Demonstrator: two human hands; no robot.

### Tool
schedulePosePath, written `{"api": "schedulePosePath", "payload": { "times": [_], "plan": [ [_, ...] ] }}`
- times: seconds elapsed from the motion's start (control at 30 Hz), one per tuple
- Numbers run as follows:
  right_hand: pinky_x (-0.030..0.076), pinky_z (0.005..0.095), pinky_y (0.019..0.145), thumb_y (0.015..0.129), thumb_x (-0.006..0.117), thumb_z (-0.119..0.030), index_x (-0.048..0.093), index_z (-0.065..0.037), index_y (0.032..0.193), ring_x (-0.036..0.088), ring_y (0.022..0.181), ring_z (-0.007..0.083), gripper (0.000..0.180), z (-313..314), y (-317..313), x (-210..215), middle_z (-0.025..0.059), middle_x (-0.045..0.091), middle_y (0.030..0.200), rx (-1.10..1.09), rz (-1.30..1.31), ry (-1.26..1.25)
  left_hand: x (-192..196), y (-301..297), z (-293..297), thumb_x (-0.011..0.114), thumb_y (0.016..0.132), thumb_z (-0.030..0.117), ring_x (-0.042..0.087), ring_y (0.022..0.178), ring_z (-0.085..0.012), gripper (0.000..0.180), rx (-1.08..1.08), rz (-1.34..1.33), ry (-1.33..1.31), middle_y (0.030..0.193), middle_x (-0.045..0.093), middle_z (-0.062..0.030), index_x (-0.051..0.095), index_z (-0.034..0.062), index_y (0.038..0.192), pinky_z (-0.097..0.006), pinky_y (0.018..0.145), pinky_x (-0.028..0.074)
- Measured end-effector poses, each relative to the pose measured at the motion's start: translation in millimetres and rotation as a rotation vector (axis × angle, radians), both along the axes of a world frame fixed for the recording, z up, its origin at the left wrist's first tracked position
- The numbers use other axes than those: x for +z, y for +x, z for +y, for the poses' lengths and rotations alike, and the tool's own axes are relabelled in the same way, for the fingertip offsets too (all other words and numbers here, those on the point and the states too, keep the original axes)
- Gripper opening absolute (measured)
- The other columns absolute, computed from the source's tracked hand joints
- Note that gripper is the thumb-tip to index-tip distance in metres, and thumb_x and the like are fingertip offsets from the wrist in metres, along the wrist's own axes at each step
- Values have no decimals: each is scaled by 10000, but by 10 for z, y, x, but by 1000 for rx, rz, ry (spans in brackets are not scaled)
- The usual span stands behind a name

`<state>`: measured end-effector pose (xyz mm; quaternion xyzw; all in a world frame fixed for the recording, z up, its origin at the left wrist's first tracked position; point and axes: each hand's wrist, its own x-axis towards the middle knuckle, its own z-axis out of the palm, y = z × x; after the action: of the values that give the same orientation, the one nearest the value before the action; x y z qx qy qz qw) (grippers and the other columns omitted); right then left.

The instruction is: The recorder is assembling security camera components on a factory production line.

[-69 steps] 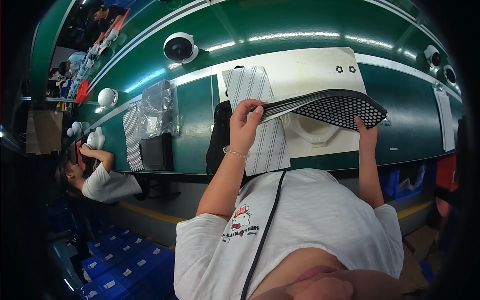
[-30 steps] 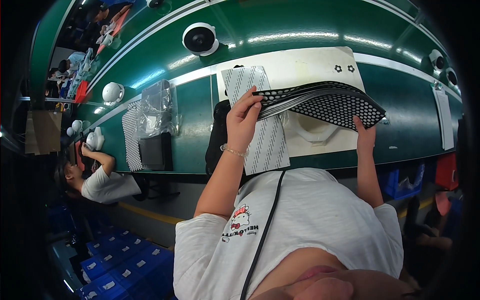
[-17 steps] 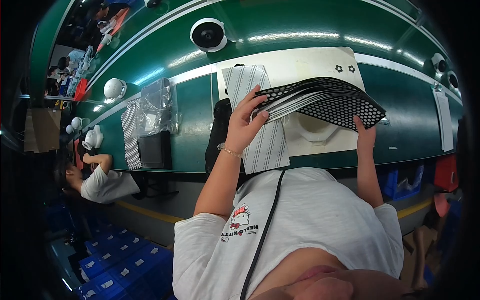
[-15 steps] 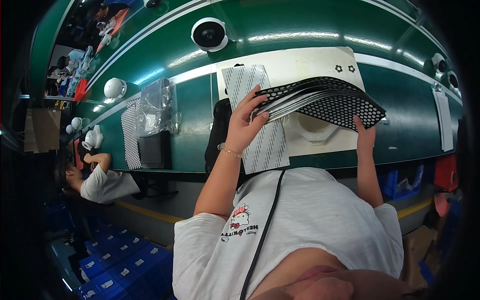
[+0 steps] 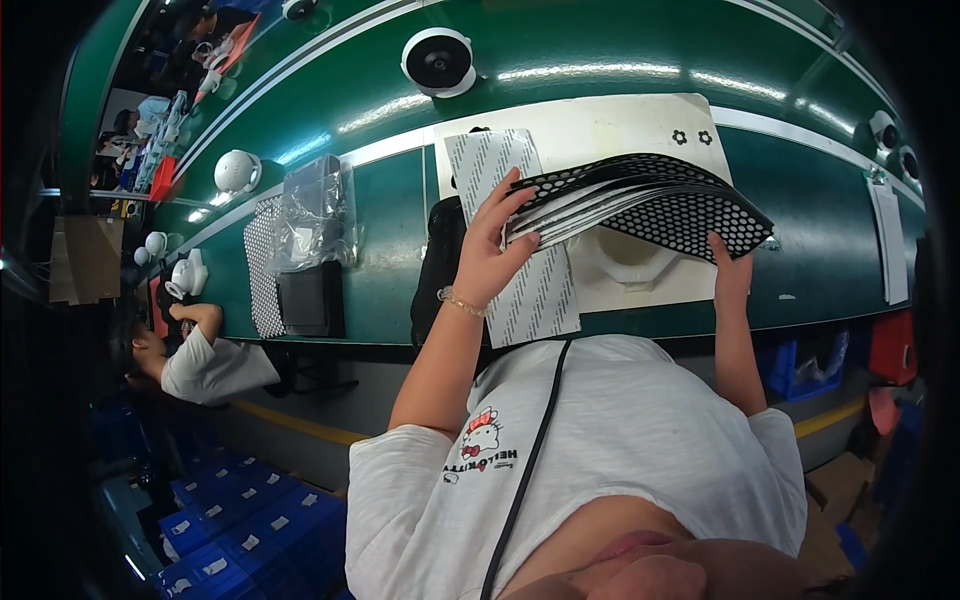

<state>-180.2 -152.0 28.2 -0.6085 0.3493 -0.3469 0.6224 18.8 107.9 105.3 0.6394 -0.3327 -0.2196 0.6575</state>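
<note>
A bowed stack of thin black sheets with rows of white dots (image 5: 690, 222) is held between my two hands above a white board (image 5: 600, 125). My left hand (image 5: 492, 245) is closed on its left end, fingers over the top and thumb below. There the sheets' edges fan slightly apart. My right hand (image 5: 733, 275) grips the lower right corner. Under the left hand a pale sheet with a repeated grey print (image 5: 535, 300) lies across the board's left side. Partly covered by the stack, a white angular ring-shaped part (image 5: 635, 270) sits on the board.
Left on the green table are a dotted sheet (image 5: 262, 285), a clear plastic bag (image 5: 315, 225) and dark flat pieces (image 5: 305, 300). A white round device with a black face (image 5: 438, 62) stands on the green belt behind. A co-worker (image 5: 215, 365) sits far left. Blue bins (image 5: 250, 520) stand below.
The white round devices on the belt have shifted to the right. Both hands keep hold of the stack; its left edges are spread slightly more.
</note>
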Motion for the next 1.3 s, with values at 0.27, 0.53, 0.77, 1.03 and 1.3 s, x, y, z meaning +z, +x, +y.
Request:
{"api": "schedulePosePath", "payload": {
  "times": [0.27,0.53,0.77,1.03,1.3],
  "plan": [
    [358,256,862,729,663,-141,389,14,1145,465,970,147,522,15,9,-7,74,485,1071,-4,-41,-21,73,-43,-13,448,699,-72,515,895,-111,362,76,9,89,1240,410,-90,546,20,1035,-209,675,436],
    [359,253,858,736,654,-131,393,19,1136,466,966,149,501,20,8,17,75,487,1061,6,-31,-26,87,-59,-42,394,677,-121,518,818,-97,273,244,-210,143,1098,523,-95,572,8,838,-197,658,415],
    [361,254,856,734,657,-133,393,20,1139,465,968,150,507,20,2,0,77,487,1064,1,-34,-29,-45,-14,-27,427,685,-123,557,879,-180,227,236,-296,-10,1055,539,-111,579,8,791,-237,725,431],
    [363,256,858,735,657,-143,387,14,1148,466,973,151,518,13,9,-9,75,488,1072,0,-39,-32,188,-96,-42,503,725,-40,542,954,-214,219,161,-466,258,1139,500,-139,615,17,904,-263,723,456],
    [361,259,867,748,641,-127,385,10,1150,466,980,148,496,11,15,-16,78,487,1081,8,-57,-28,246,-132,-34,606,708,121,493,1035,-218,280,103,-410,256,1199,466,-105,590,5,963,-284,840,407]
  ]
}}
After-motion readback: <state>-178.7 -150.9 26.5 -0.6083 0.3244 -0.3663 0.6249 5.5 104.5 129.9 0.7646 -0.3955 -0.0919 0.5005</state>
